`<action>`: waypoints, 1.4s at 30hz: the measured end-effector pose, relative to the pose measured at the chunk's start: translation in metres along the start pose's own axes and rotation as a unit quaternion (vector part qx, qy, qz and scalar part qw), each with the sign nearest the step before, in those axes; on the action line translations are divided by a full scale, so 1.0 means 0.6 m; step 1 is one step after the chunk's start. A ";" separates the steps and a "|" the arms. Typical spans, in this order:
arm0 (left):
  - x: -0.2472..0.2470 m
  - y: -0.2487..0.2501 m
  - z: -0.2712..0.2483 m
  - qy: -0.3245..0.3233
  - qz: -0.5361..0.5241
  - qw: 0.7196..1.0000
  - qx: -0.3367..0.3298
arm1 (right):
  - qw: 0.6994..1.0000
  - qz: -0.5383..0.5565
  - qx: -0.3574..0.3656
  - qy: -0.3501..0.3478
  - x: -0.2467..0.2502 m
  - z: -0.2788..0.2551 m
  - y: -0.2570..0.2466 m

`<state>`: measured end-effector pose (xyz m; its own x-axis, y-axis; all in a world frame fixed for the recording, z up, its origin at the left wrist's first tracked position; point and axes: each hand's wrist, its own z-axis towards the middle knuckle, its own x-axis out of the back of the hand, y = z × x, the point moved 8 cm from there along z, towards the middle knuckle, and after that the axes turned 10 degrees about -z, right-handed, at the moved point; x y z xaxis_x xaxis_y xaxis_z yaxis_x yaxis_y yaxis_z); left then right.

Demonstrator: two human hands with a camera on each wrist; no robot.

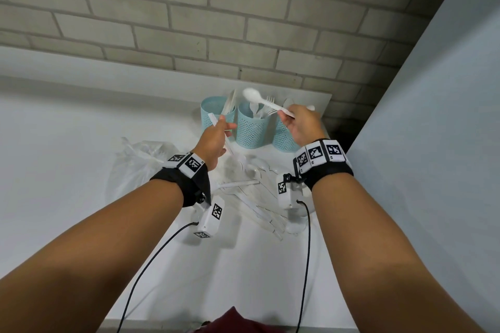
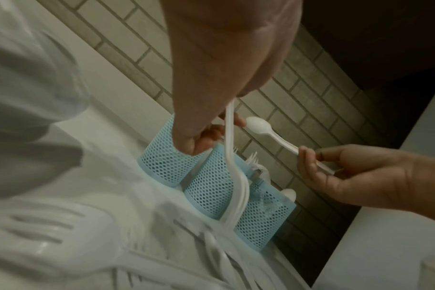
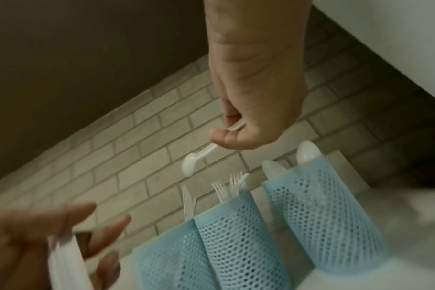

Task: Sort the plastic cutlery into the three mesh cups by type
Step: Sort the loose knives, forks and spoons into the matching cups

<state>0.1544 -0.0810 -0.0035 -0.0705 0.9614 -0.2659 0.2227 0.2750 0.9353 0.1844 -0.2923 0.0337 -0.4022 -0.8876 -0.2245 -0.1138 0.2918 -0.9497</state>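
Three light-blue mesh cups stand side by side at the brick wall: the left cup (image 1: 209,121) holds knives, the middle cup (image 1: 250,132) forks, the right cup (image 1: 282,139) spoons. My right hand (image 1: 288,116) pinches the handle of a white spoon (image 1: 253,95), its bowl pointing left, raised above the middle cup's rim. My left hand (image 1: 223,128) grips a white fork (image 2: 236,172) in front of the left cup, tines hanging down. In the right wrist view the spoon (image 3: 191,164) hovers above the forks.
Loose white cutlery (image 1: 257,197) lies piled on the white counter under my wrists. A crumpled clear plastic bag (image 1: 140,159) sits to the left. A tall white panel (image 1: 433,116) closes off the right side, and the brick wall (image 1: 189,21) runs behind the cups.
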 end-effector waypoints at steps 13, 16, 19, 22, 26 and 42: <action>-0.015 -0.021 -0.006 -0.087 0.014 0.992 0.095 | 0.917 0.217 -0.082 -0.324 -0.076 -0.043 0.012; -0.023 -0.024 -0.009 -0.130 -0.021 0.983 0.129 | 0.929 0.179 -0.073 -0.316 -0.072 -0.033 0.007; -0.032 -0.019 -0.011 -0.165 -0.063 0.974 0.144 | 0.971 0.095 -0.037 -0.215 -0.048 -0.001 -0.011; -0.046 -0.011 -0.015 -0.205 -0.092 0.963 0.148 | 0.996 0.000 0.020 -0.089 -0.021 0.042 -0.029; -0.062 0.001 -0.018 -0.250 -0.133 0.948 0.145 | 0.986 -0.092 0.127 0.052 0.013 0.083 -0.056; -0.071 0.028 0.009 -0.200 0.029 0.975 -0.093 | 0.948 -0.237 0.185 0.106 0.028 0.128 -0.040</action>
<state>0.1667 -0.1171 0.0224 0.3296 0.9115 -0.2461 0.0328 0.2495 0.9678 0.2502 -0.3415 0.0360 -0.5641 -0.7841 0.2589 -0.0171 -0.3024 -0.9530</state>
